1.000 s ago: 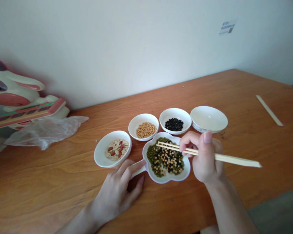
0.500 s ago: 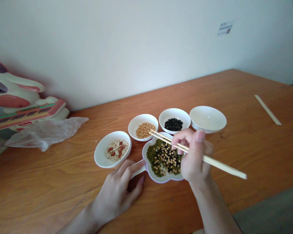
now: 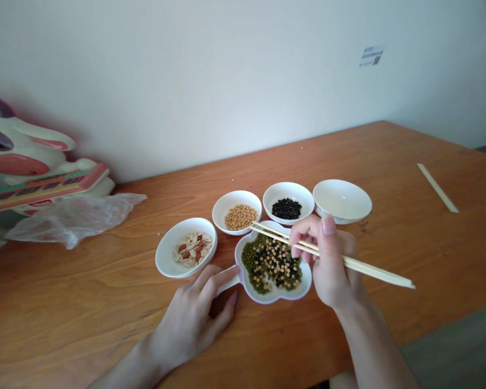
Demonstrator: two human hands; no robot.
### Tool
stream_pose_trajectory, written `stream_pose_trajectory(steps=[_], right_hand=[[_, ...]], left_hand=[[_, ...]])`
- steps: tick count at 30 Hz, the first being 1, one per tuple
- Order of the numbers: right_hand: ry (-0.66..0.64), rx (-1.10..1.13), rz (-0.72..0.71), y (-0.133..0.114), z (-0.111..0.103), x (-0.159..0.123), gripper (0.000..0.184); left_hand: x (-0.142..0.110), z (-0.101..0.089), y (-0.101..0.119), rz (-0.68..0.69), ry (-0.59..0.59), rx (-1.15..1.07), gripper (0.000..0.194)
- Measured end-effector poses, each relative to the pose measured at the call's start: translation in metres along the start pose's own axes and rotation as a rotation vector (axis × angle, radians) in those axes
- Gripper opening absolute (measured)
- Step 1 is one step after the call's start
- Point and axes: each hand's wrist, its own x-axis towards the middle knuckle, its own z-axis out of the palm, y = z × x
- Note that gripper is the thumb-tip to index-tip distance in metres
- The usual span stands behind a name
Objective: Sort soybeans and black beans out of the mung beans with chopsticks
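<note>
white dish (image 3: 306, 277): left hand (image 3: 190, 310) over handle (image 3: 229, 285), grip unclear, probably steadying | chopsticks (image 3: 376, 273): right hand (image 3: 332, 265) gripping mid-length, probably for reach

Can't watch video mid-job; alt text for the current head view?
The right hand holds chopsticks over a flower-shaped dish of mixed green, black and tan beans, while the left hand holds its handle. Four white bowls curve past it, left to right: pale and reddish seeds, tan beans, black beans, no visible contents.
</note>
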Motion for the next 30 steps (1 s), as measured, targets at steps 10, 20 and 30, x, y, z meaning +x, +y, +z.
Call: stream_pose_trajectory(steps=[10, 20, 30], right_hand=[[-0.232, -0.186, 0.141, -0.0034, -0.0067, -0.0051, 0.074], [-0.199, -0.170, 0.121, -0.0007, -0.0040, -0.0046, 0.071], [-0.190, -0.176, 0.092, 0.0002, 0.0000, -0.0027, 0.073]], left_hand=[[-0.0006, 0.0000, 0.0008, -0.021, -0.007, -0.008, 0.054], [0.0002, 0.0004, 0.0030, -0.041, -0.018, -0.043, 0.056], [0.0008, 0.0006, 0.0033, -0.025, 0.012, -0.023, 0.055]])
